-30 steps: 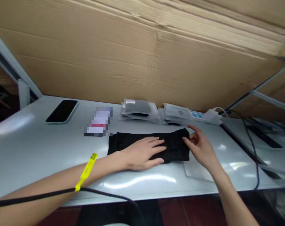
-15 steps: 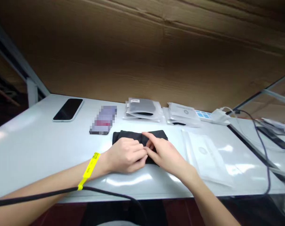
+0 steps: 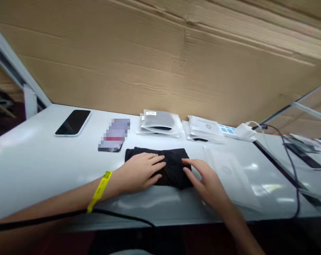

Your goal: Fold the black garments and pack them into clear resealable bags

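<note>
A folded black cloth [image 3: 175,166] lies on the white table in front of me. My left hand [image 3: 140,171] rests flat over its left half, fingers stretched toward the middle. At the right edge of the cloth is my right hand [image 3: 205,179], with thumb and index finger apart and the fingertips at the fabric. Nothing is gripped in either hand. Just right of my right hand lies a flat, translucent plastic bag [image 3: 230,173] with a faint round mark.
Two stacks of bagged items, a left stack [image 3: 160,124] and a right stack [image 3: 205,128], sit at the back by the cardboard wall [image 3: 109,63]. A phone [image 3: 74,123] and a pixelated phone-shaped object [image 3: 114,134] lie left. A white charger [image 3: 245,131] with cables stands right. A black cable [image 3: 118,214] crosses my left forearm.
My hands have moved apart. The left fingers have uncurled and flattened on the cloth, while my right hand has shifted right to its edge. More of the black cloth shows between them.
</note>
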{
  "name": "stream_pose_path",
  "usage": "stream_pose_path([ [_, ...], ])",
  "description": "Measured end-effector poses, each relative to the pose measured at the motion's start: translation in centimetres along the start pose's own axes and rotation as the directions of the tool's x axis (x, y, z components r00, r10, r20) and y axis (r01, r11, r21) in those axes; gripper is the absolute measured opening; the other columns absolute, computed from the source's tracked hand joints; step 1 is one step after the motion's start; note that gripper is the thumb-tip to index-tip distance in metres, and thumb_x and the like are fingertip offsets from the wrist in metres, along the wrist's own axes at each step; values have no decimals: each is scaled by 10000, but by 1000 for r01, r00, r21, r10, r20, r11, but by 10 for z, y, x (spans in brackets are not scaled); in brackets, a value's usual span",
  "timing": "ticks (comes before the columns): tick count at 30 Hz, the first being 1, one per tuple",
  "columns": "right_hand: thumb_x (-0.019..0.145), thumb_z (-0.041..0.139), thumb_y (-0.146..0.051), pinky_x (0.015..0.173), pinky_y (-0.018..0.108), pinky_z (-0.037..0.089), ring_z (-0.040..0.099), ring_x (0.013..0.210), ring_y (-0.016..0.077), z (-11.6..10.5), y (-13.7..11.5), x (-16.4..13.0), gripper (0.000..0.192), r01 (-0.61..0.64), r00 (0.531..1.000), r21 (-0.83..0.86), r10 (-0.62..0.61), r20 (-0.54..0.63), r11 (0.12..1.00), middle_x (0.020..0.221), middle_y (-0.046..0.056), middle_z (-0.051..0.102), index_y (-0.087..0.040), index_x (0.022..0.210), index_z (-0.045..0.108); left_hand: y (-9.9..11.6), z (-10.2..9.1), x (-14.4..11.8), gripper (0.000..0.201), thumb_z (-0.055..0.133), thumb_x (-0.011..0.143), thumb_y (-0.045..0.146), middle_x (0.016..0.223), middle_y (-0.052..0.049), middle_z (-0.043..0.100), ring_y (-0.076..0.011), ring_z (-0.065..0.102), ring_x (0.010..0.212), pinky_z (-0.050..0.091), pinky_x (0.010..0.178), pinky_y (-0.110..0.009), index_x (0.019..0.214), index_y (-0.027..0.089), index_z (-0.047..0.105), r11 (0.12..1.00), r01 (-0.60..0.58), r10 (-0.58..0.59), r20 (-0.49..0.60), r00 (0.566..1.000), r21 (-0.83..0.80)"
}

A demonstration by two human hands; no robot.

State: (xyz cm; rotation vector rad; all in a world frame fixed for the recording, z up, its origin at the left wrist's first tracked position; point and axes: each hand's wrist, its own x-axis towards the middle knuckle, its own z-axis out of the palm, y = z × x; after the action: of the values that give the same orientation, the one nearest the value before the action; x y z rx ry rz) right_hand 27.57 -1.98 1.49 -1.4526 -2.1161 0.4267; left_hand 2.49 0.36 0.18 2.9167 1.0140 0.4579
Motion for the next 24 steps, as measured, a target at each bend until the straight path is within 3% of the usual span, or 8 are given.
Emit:
stream_pose_path([
  [3, 928, 513, -454, 854, 423, 506, 661, 949, 256, -8, 11, 5, 366, -210, 976, 1, 210, -60, 978, 1040, 89, 716, -216, 1179, 631, -7, -12, -14, 344, 431, 978, 272, 1324, -117, 631, -287, 595, 1207, 496, 1017, -453, 1233, 164, 636, 997, 55, -54, -18, 998, 54],
  [8, 879, 551, -508, 704, 354, 501, 636, 748, 214, 0, 10, 14, 543, -348, 936, 102, 339, 92, 932, 833, 22, 661, -189, 1317, 531, -19, -5, -46, 381, 402, 958, 201, 1323, -116, 632, -299, 585, 1233, 503, 1031, -464, 1246, 131, 641, 986, 145, -144, -17, 989, 86],
  [12, 841, 582, -472, 621, 315, 463, 561, 652, 182, 15, 7, 17, 603, -365, 931, 211, 357, 78, 907, 718, -37, 524, -175, 1353, 468, -19, 8, -56, 406, 392, 969, 231, 1388, -93, 583, -259, 523, 1308, 454, 1096, -439, 1314, 161, 593, 983, 183, -183, -70, 981, -9],
  [15, 824, 582, -464, 606, 306, 446, 530, 646, 174, 10, 15, 18, 577, -345, 936, 257, 351, 24, 903, 705, -49, 469, -170, 1311, 487, -17, 4, -50, 355, 410, 966, 249, 1329, -88, 631, -248, 560, 1258, 476, 1065, -415, 1198, 186, 672, 982, 179, -185, -111, 976, -64],
  [20, 789, 609, -442, 623, 324, 446, 526, 663, 186, -16, 26, 26, 566, -348, 926, 191, 368, -82, 918, 706, -39, 475, -172, 1278, 517, -16, -9, -38, 311, 429, 946, 264, 982, -93, 692, -229, 636, 935, 536, 803, -370, 928, 191, 730, 949, 247, -282, -177, 943, -195],
  [24, 799, 613, -375, 669, 333, 461, 551, 676, 179, -14, -10, 39, 531, -298, 940, 127, 314, -132, 946, 753, -19, 544, -186, 1287, 523, -18, -10, -34, 349, 376, 970, 292, 825, -37, 686, -167, 618, 705, 482, 628, -284, 858, 176, 686, 897, 339, -392, -158, 906, -284],
])
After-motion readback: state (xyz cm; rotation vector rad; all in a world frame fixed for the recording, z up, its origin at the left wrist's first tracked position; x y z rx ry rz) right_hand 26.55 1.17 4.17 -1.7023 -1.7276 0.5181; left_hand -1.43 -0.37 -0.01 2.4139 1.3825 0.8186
